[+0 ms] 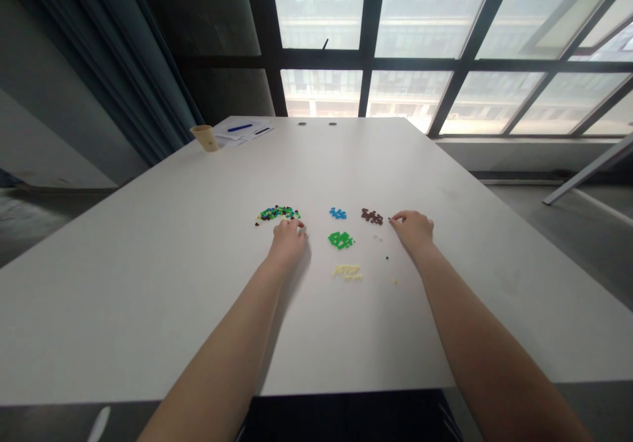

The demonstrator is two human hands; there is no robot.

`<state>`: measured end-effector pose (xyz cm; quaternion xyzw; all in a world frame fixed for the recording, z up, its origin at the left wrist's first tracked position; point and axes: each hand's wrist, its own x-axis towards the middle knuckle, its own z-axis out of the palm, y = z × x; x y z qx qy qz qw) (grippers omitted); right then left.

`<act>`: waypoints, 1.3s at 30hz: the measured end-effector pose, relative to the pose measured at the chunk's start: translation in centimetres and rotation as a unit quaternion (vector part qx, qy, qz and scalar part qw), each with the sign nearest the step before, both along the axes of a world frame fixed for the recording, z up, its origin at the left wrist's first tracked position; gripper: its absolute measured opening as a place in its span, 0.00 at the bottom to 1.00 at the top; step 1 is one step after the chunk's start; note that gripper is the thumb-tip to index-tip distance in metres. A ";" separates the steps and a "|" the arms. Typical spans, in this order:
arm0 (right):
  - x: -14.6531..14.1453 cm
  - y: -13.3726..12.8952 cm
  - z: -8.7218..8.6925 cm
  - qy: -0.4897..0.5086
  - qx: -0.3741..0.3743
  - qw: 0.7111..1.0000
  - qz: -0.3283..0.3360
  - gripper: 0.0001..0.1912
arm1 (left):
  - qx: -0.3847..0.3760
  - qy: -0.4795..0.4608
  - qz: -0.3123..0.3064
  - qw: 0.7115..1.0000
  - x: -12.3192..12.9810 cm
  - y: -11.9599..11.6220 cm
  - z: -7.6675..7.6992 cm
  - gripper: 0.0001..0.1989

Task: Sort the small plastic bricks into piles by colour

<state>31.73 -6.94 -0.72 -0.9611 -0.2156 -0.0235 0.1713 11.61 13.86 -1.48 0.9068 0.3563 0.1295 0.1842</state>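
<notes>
My left hand [289, 239] rests at the near right edge of a mixed pile of small coloured pieces [277, 213]. Its fingers are curled closed, and whatever they hold is hidden. My right hand [414, 226] pinches a tiny dark brown piece [390, 219] just right of a group of brown pieces [372, 216]. Between the hands lie blue pieces [338, 213], green pieces [341, 240] and, nearer me, pale yellow pieces [348, 272]. The small pieces' exact kind is too small to tell.
A single black piece [387, 258], a yellow one [395, 282] and a few whitish pieces [378, 238] lie scattered on the white table [198, 264]. At the far left stand a paper cup [204, 138] and papers [235, 130] with a blue pen [240, 128].
</notes>
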 end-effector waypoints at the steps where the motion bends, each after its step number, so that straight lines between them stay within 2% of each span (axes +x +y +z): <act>1: 0.0 0.1 0.0 0.003 -0.003 1.000 0.005 0.11 | 0.002 0.006 -0.004 1.000 0.1 -0.1 0.1 0.10; 11: -0.4 0.2 -0.1 0.025 -0.025 0.999 0.042 0.16 | -0.014 -0.030 -0.012 0.999 -0.1 0.5 0.0 0.16; 18: -0.7 0.4 -0.2 0.028 -0.041 0.997 0.057 0.21 | 0.025 -0.006 0.017 1.000 -0.3 0.7 -0.2 0.13; 24: -0.9 0.2 0.0 -0.022 0.057 0.997 0.043 0.17 | 0.023 0.030 0.014 0.999 -0.3 0.4 0.4 0.11; 27: -1.8 0.1 0.5 -0.047 0.102 0.992 0.060 0.16 | 0.012 -0.004 0.006 1.000 -0.2 0.1 0.9 0.11; 30: -3.3 0.1 1.3 -0.067 0.145 0.981 0.107 0.15 | -0.037 -0.084 -0.021 0.996 0.0 -0.5 1.5 0.09; 33: -5.3 0.4 2.0 -0.076 0.199 0.961 0.175 0.14 | -0.116 -0.163 -0.059 0.978 0.1 -1.6 2.3 0.07; 39: -8.7 1.3 2.7 -0.077 0.272 0.904 0.321 0.10 | -0.257 -0.288 -0.139 0.912 0.0 -5.1 3.6 0.06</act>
